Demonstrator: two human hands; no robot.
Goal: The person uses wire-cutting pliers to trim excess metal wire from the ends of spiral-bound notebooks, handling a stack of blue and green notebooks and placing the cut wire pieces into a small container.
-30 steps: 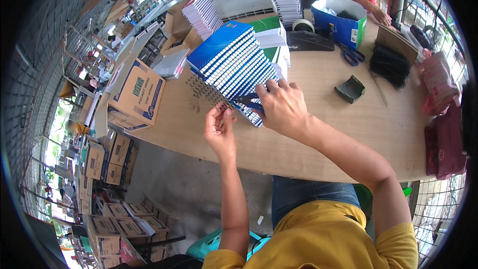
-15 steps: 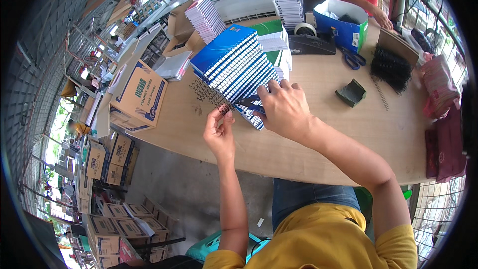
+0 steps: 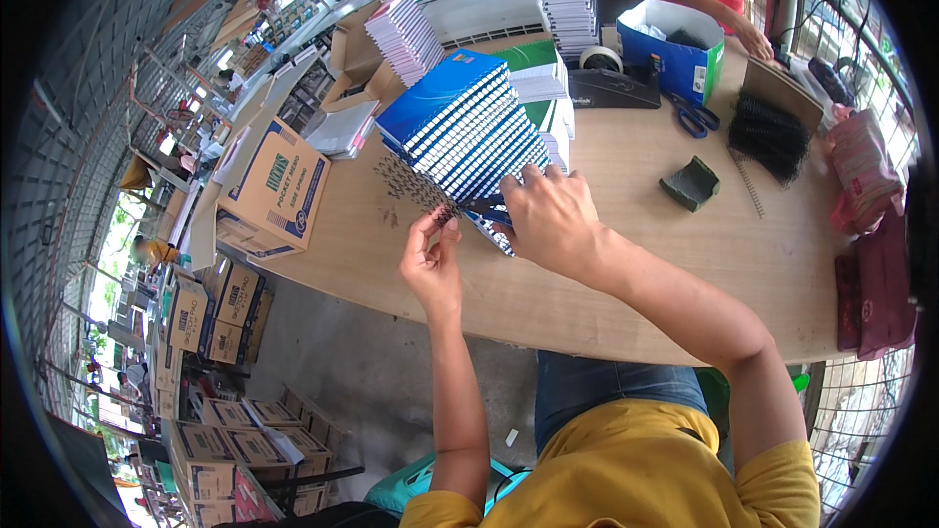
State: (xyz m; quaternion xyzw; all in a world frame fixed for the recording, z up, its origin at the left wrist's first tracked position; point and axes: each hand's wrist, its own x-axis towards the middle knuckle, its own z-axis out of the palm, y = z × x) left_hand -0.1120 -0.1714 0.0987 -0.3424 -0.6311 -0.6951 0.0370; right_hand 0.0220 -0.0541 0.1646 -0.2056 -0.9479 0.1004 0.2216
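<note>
A tall stack of spiral notebooks with blue covers stands in the middle of the table, with its wire-bound edges toward me. Dark wire coil ends stick out in a bunch from the left side of the stack. My left hand is closed in a pinch on a coil end by the stack's lower corner. In my right hand, pressed close to the bound edges, is a pair of dark pliers. Their jaws point left toward the coil at my left fingertips. The grip partly hides the handles.
On the table lie blue-handled scissors, a dark green open holder and a bundle of black coils. A carton stands left. More notebook stacks rise behind. A co-worker's hand rests at the far right.
My right hand has shifted slightly left with the pliers, and its fingers have drawn closer together. My left hand stays in nearly the same place.
</note>
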